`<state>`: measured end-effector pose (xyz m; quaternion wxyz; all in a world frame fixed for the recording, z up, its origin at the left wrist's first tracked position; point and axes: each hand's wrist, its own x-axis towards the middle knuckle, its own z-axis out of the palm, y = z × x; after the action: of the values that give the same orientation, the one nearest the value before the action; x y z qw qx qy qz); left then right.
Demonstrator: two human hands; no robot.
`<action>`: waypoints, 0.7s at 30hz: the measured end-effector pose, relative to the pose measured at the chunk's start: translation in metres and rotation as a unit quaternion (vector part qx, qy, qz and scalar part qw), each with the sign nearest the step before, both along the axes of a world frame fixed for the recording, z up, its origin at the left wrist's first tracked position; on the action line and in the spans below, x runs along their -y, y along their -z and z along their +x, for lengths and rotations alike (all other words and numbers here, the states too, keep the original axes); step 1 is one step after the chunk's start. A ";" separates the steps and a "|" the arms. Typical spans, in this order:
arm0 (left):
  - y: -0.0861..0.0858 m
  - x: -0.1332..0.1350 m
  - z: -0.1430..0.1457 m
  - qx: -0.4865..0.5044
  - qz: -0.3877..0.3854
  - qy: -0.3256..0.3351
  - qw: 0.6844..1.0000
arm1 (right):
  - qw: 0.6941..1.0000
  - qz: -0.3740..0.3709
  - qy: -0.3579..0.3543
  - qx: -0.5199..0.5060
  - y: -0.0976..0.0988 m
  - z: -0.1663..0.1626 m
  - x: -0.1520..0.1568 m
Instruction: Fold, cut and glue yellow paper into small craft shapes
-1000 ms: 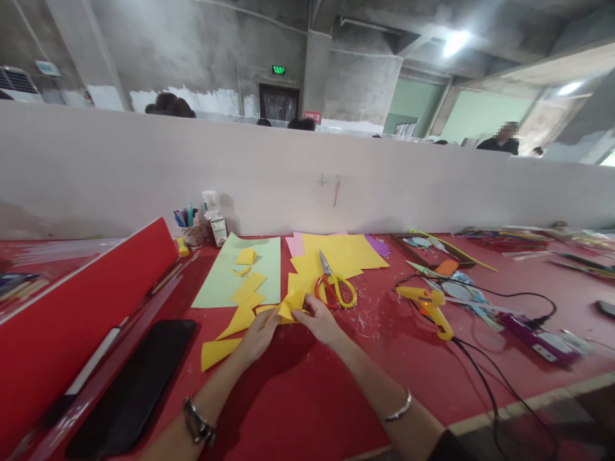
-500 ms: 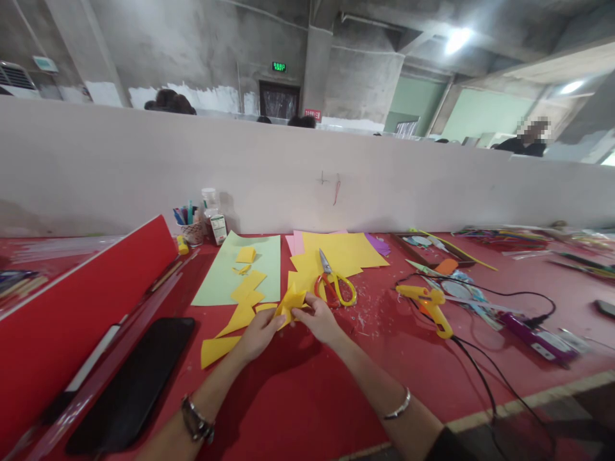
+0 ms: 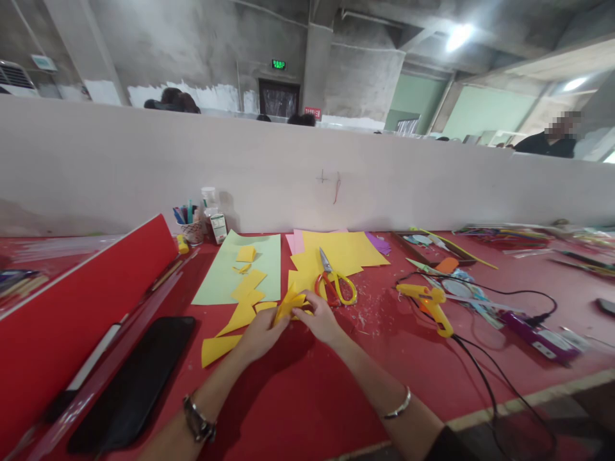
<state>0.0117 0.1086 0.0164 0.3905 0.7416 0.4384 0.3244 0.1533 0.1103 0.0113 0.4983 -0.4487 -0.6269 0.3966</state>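
Between my two hands is a small folded piece of yellow paper (image 3: 287, 303), raised over the red table. My left hand (image 3: 262, 330) grips its lower left side with the fingers closed. From the right, my right hand (image 3: 319, 315) pinches its edge between thumb and fingers. Just behind lie scissors (image 3: 331, 278) with red and yellow handles, blades pointing away, on yellow sheets (image 3: 346, 250). Left of the hands, several yellow paper cuttings (image 3: 237, 317) lie loose, some on a light green sheet (image 3: 264, 256).
A yellow glue gun (image 3: 427, 301) rests on the right, its black cord running to a purple power strip (image 3: 538, 336). At left lie a black phone (image 3: 137, 378) and a leaning red board (image 3: 96, 301). A pen cup (image 3: 192, 229) stands by the white partition (image 3: 259, 166).
The yellow paper is folded narrower and flatter between my hands, which stay in nearly the same place. A person behind the partition has moved right.
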 end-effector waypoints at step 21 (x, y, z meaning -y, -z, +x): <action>-0.001 0.000 0.002 0.007 0.007 -0.004 1.000 | 0.996 -0.054 -0.025 -0.063 -0.004 -0.001 0.002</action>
<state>0.0135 0.1088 0.0177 0.3871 0.7404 0.4362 0.3342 0.1526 0.1082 0.0156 0.5015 -0.4335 -0.5829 0.4699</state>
